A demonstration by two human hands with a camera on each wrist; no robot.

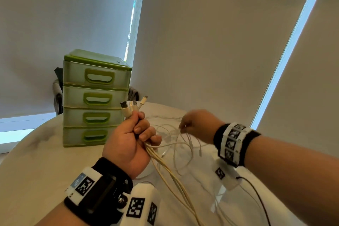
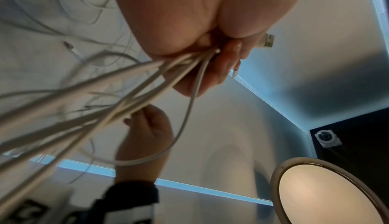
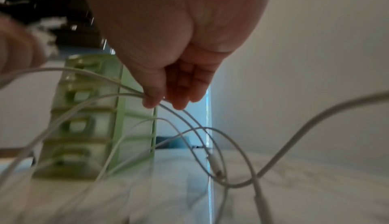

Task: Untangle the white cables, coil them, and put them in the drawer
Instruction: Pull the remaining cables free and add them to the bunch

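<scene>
White cables: a tangled bundle of thin white cords (image 1: 170, 154), raised above the table, loops trailing onto it.
Left hand: fist (image 1: 130, 139) curled round the bundle, plug ends (image 1: 132, 107) sticking up.
Right hand: fingertips (image 1: 194, 124) pinching thin strands.
Drawers: green plastic four-drawer unit (image 1: 95, 99), all closed, just behind the left hand.
Table: pale marble top (image 1: 36, 161).
Backdrop: grey roller blinds (image 1: 211, 42).
</scene>
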